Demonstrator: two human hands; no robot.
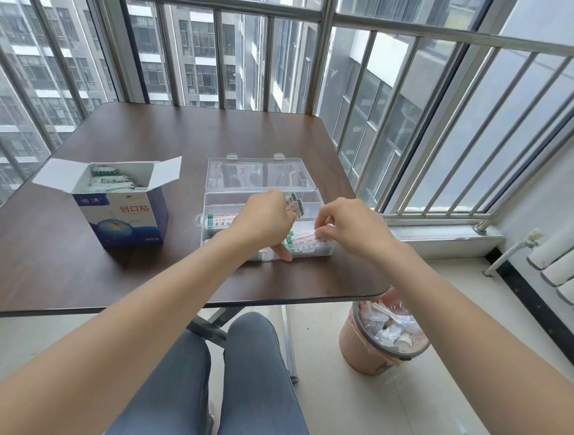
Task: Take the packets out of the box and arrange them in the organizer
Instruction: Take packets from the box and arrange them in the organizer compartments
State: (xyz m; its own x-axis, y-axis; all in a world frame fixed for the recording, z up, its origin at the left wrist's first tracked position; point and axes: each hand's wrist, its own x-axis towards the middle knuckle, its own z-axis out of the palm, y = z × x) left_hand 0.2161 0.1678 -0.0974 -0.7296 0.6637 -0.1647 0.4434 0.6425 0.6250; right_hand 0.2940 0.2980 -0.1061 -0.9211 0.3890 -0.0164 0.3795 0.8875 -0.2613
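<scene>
Your knees in grey trousers (229, 385) are sitting closest to the lens, and both of your forearms are reaching out over them toward the clear organizer (267, 222), which I am taking as the landmark for everything else. Your left hand (261, 220) is hovering over the organizer's middle, gripping a small fan of packets (295, 204) that is sticking up past its knuckles toward the organizer's far side, while one of its fingers is pressing down at the organizer's near wall. Your right hand (347, 226) is working at the organizer's right end, its curled fingertips pinching the end of a long flat packet (306, 238) in the near row. That packet is lying with its long axis running left to right, along the organizer's length, so the coming move looks like a lengthwise slide or a press flat, and your right hand is the nearer one for it. Other packets are lying the same way in the organizer's left part (221, 222). The open lid (254, 173) is lying back just beyond the organizer. The box (122, 217) is standing well to the organizer's left, flaps open, with more packets inside, so plenty is waiting. A pink bin (381, 350) is standing on the floor, nearer you than the organizer and to its right.
</scene>
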